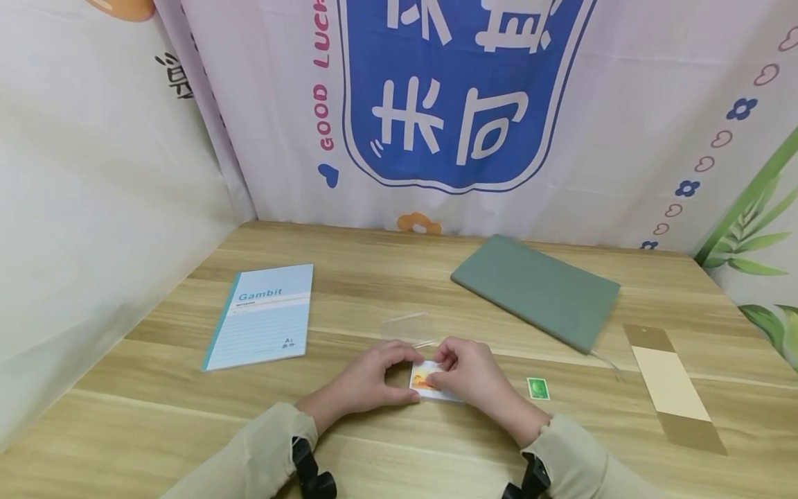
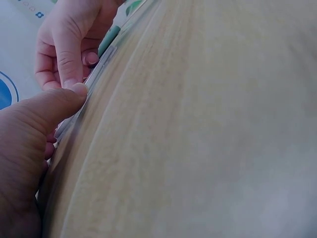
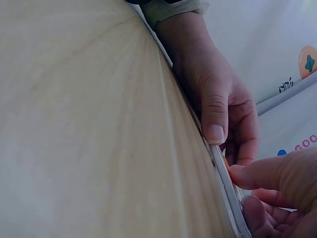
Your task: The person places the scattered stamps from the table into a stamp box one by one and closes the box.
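Two hands busy at one little white card [image 1: 419, 393], which lies on the worktop [image 1: 374, 457] between them, with an orange picture on its left part. Left hand [image 1: 380, 378] has its fingers bowed apart, thumb at the near corner and index at the far one, so it's got hold of that left end. Right hand [image 1: 472, 374] has thumb and fingers bunched close over the card, touching it, but can't tell if that's a pinch or just a press. Some clear plastic piece [image 1: 406, 326] sits right behind. Small green stamp-like piece [image 1: 538, 389] just right of the right hand, pale blue notebook [image 1: 262, 329] off left, dark green book [image 1: 536, 287] behind right.
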Demonstrator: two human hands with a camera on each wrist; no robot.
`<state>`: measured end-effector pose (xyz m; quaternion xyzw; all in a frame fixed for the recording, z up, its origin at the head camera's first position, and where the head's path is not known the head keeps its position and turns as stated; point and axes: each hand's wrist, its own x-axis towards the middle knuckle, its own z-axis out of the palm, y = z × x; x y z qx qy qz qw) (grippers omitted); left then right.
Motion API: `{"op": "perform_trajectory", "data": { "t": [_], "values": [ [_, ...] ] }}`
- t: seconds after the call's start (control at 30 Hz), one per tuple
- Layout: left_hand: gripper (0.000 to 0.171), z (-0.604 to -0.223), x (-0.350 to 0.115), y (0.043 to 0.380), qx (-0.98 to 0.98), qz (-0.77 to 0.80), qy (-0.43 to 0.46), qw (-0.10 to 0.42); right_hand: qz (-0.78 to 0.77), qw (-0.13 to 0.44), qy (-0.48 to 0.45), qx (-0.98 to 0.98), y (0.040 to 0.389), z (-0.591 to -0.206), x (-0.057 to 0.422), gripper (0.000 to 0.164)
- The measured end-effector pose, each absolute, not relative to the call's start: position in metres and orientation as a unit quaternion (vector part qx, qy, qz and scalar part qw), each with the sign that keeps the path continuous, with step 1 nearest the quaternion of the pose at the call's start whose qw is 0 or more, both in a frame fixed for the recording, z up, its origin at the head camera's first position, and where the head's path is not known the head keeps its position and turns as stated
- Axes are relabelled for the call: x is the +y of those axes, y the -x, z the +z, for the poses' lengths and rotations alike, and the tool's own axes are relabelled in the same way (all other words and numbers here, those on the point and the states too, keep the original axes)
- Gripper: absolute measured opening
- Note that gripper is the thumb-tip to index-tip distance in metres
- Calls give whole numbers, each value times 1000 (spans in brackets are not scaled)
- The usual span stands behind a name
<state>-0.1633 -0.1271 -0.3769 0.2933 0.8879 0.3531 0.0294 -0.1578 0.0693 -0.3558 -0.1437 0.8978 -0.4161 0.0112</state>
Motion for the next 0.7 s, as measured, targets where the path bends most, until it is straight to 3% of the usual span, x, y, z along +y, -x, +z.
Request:
{"op": "perform_trajectory", "data": {
  "t": [0.5,0.7],
  "values": [
    [45,-378,-127,162,889,354,-289,37,-523,74,91,844,159,-352,99,16],
    [44,-377,-127,162,889,356,-287,36,-535,73,75,838,153,-348,122,17]
  ]
}}
